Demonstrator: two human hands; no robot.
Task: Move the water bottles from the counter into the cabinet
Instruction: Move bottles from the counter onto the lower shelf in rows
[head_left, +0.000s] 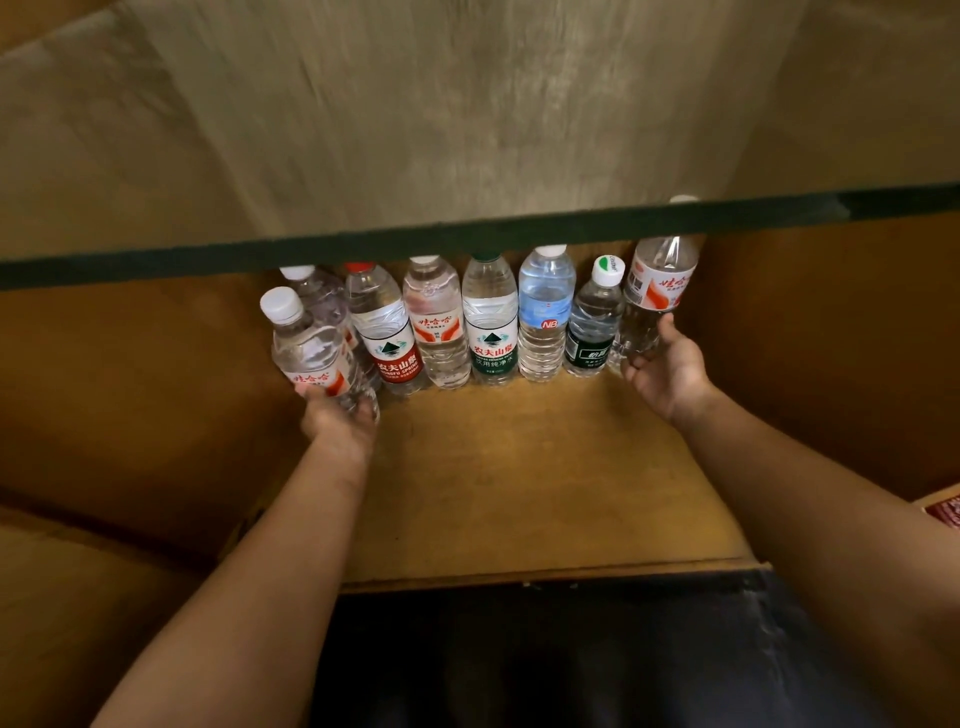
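Clear plastic bottles stand in a row at the back of the wooden cabinet floor (519, 467), under the counter edge (467, 234). The left hand (337, 415) grips the lower body of the left bottle (309, 353), which tilts and sits in front of another bottle (319, 296) at the row's left end. The right hand (667, 371) is loosely spread, thumb and fingers touching the base of the right bottle (657, 296), which stands upright at the row's right end; whether it truly clamps it I cannot tell. Between them stand the red-label bottle (389, 332), a pale one (439, 327), the green-label bottle (491, 327), the blue bottle (545, 317) and a short dark-label bottle (595, 322), all close together. Judging by the water inside, each looks full, so fairly heavy for its size, with thin walls that would dent under a hard squeeze and smooth sides that could slip. The ribbed middle or label band seems the best hold, low enough to keep a bottle from toppling its neighbours.
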